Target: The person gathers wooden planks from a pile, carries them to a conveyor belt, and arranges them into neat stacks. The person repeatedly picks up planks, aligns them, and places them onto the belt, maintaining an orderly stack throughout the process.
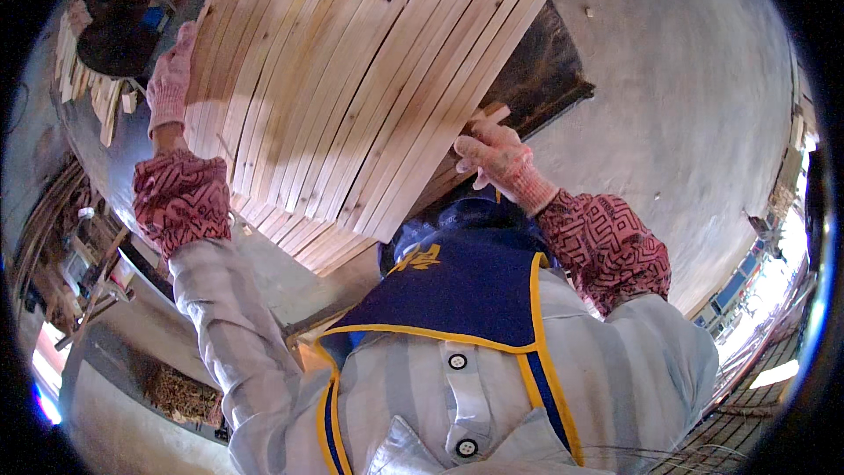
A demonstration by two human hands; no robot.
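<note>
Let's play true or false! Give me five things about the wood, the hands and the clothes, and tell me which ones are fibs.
1. The left hand is at the left side of the wood strips. True.
2. Both gloves are green. False: they are pinkish.
3. The right hand is at the right side of the strips. True.
4. The apron has red edges. False: its edges are yellow.
5. Two round buttons show on the shirt. True.

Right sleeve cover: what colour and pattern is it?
The right sleeve cover is pink with dark angular lines, clearest in the head view.
</note>
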